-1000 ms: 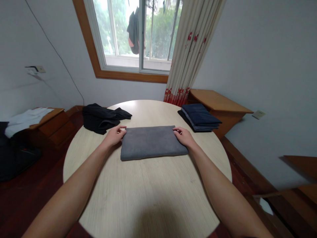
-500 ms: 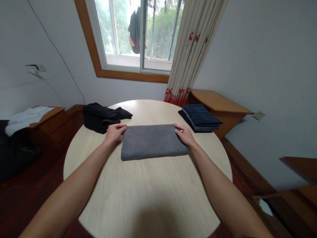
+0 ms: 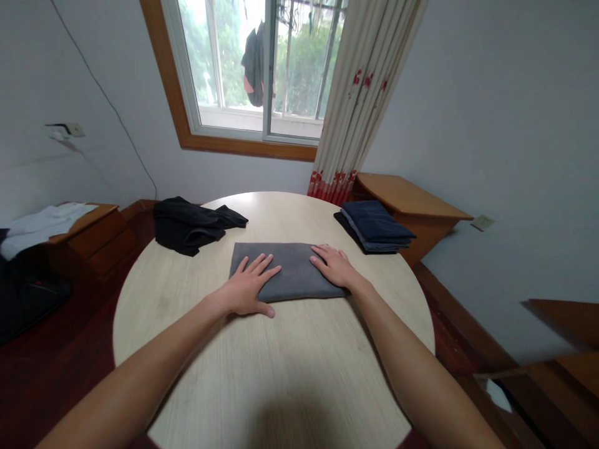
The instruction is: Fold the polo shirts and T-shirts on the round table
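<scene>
A grey garment (image 3: pixel 294 274), folded into a flat rectangle, lies on the round wooden table (image 3: pixel 281 355). My left hand (image 3: pixel 248 288) rests over its left part with fingers spread, the thumb reaching past the near edge. Flat on the right part lies my right hand (image 3: pixel 334 267), its fingers stretched toward the far right corner. Neither hand grips the cloth. Whether the garment is a shirt or trousers I cannot tell.
A crumpled black garment (image 3: pixel 189 224) lies at the table's back left. On the back right stands a stack of folded dark clothes (image 3: pixel 377 223), navy on top. Behind it is a wooden desk (image 3: pixel 407 193). A curtain (image 3: pixel 360 93) hangs beside the window.
Both hands have let go of the garment's far corners. The left moved right and nearer, spreading over the cloth; the right slid inward and flattened on it.
</scene>
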`<state>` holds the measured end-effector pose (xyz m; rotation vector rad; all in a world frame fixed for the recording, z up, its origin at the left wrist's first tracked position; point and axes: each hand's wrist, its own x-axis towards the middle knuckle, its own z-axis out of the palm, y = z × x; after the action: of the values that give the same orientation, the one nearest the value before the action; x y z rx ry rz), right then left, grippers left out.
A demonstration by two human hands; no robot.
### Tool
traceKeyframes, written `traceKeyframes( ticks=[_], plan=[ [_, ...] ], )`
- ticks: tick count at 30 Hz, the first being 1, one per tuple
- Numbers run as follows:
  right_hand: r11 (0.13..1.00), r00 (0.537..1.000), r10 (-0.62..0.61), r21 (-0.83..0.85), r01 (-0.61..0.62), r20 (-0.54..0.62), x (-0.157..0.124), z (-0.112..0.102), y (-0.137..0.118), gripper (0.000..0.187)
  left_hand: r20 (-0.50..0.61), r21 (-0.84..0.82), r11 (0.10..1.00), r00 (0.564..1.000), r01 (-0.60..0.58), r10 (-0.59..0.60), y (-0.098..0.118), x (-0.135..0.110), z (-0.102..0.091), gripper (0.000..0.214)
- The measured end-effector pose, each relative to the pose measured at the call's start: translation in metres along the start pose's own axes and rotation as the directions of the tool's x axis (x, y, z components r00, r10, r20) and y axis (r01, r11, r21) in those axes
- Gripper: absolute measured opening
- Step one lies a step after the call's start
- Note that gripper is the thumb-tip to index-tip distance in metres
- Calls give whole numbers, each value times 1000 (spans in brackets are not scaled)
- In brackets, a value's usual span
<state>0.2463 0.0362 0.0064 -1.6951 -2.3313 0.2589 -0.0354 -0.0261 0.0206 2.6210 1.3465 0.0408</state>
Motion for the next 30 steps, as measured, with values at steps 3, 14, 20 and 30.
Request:
traceKeyframes(
  ticks=[3, 14, 20, 30],
  plan=[
    [998, 998, 49, -46, -47, 28, -2, -7, 6, 53, 81, 16, 995, 992, 94, -96, -30, -4, -4, 118],
    [939, 941, -164, 341, 56, 295, -34, -31, -25, 55, -408, -308, 841, 737, 445, -539, -78, -3, -12, 47],
    [910, 988, -143, 386, 153, -55, -19, -9, -28, 32, -201, -859, 458, 673, 228, -712, -66, 20, 8, 78],
    [808, 985, -174, 572, 137, 10, -8, 18, -24, 24, 0, -989, -117, 803, -87, -596, -52, 37, 10, 47]
  ],
)
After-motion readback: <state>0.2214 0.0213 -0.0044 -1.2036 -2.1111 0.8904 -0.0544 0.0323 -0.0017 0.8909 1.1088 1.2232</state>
